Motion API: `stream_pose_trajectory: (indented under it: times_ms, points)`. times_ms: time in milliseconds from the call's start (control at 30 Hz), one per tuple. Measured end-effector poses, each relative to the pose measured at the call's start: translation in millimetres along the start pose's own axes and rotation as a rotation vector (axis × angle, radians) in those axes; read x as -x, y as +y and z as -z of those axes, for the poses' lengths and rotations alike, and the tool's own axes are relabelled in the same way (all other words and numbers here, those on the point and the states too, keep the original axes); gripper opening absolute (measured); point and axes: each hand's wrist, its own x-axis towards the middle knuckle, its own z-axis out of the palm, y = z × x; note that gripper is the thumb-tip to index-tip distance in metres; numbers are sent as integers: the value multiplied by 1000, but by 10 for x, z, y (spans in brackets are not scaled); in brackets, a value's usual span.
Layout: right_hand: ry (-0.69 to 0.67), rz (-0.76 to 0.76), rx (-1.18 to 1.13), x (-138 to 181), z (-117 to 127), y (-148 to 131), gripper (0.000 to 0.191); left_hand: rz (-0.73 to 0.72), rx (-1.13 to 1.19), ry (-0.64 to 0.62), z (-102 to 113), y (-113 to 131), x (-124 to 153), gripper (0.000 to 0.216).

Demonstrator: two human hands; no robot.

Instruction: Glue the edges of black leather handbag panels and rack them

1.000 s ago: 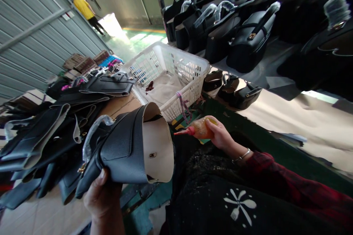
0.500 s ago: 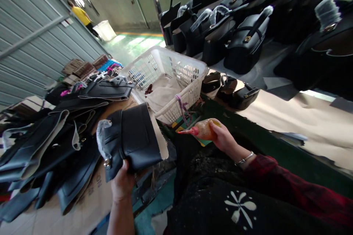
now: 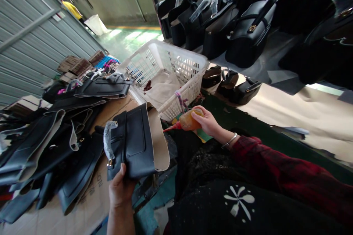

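Observation:
My left hand [image 3: 121, 187] grips a black handbag [image 3: 139, 139] by its lower left side, thumb on the front and the other fingers hidden beneath. The bag lies tilted, its beige-lined open end facing right and its plastic-wrapped handle [image 3: 109, 139] on the left. In my right hand [image 3: 206, 121] is a squeeze bottle [image 3: 190, 119] of amber liquid, fingers wrapped round it. The bottle's red nozzle points left, its tip close to the bag's open edge; whether it touches I cannot tell.
A white plastic basket [image 3: 179, 99] with pale cloth inside stands just beyond the bag. Flat black bag pieces [image 3: 35, 147] pile up on cardboard at left. Several finished black bags [image 3: 248, 36] line a shelf at right. A person in yellow [image 3: 72, 9] is far back.
The bottle has moved left and slightly up, bringing its nozzle to the bag's edge. The bag has turned so that more of its beige inside shows, its opening wider.

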Motion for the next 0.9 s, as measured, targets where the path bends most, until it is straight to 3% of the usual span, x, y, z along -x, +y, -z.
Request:
stream_pose_trajectory:
  times_ms: [267,900]
  points:
    - [-63,56,117,-142,-41,58,52,48,16,9,-4,-13,-26,22]
    - [-145,-47,246,211,226,51,41,5,19,12,-18,-25,-63,22]
